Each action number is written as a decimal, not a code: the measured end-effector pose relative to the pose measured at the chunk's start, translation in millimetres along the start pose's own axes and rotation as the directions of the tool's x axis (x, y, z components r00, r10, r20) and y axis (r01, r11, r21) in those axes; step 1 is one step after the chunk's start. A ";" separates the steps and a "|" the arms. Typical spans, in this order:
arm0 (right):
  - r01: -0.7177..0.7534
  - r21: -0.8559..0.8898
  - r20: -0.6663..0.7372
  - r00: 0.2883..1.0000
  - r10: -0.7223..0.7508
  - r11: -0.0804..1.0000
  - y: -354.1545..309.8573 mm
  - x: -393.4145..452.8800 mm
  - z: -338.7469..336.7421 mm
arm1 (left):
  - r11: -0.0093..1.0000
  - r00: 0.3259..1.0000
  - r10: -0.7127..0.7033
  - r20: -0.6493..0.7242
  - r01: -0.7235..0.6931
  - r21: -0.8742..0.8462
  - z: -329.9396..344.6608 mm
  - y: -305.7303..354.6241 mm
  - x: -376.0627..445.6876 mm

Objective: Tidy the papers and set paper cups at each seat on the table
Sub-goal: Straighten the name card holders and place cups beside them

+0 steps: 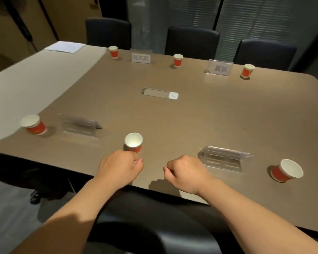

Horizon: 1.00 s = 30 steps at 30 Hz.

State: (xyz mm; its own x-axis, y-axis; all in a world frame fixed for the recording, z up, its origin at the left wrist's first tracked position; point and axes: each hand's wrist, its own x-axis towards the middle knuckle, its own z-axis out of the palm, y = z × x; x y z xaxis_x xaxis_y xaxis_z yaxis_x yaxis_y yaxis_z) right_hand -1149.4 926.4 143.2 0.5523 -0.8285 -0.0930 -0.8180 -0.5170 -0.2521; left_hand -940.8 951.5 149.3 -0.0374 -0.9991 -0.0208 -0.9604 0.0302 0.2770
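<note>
Several red paper cups with white rims stand on the brown table [173,121]. Three line the far side: one [113,51], one [178,60] and one [247,70]. On the near side stand a left cup [34,125], a middle cup [133,142] and a right cup [286,170]. A stack of white papers [65,46] lies at the far left corner. My left hand [120,166] hovers just below the middle cup, fingers curled, holding nothing. My right hand [186,173] is curled too, empty, over the near edge.
Two printed name cards [141,58] [221,69] stand on the far side, two clear card holders [81,125] [224,158] on the near side. A cable hatch [160,93] sits mid-table. Three dark chairs [192,42] line the far edge; a black chair [154,226] is under my arms.
</note>
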 end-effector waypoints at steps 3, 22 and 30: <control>-0.008 -0.008 0.000 1.000 0.008 1.000 -46.2 3.7 6.6 | 1.000 0.999 -0.019 -0.028 0.019 -0.012 -19.5 -37.3 -24.1; -0.116 -0.040 0.103 0.988 0.119 0.992 -86.8 112.4 30.6 | 0.997 0.998 0.031 0.046 -0.034 0.062 -45.6 -127.9 17.9; -0.058 -0.093 0.160 0.984 0.072 0.994 -55.0 195.0 53.7 | 0.997 0.988 0.033 0.149 -0.043 0.067 -19.8 -135.1 95.3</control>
State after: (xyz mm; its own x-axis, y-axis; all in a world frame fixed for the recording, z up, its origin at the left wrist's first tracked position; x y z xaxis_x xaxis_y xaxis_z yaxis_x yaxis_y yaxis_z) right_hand -988.1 804.9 87.2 0.5103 -0.8186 -0.2637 -0.8600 -0.4860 -0.1554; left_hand -809.2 851.6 128.9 -0.1094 -0.9818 -0.1549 -0.9743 0.0750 0.2126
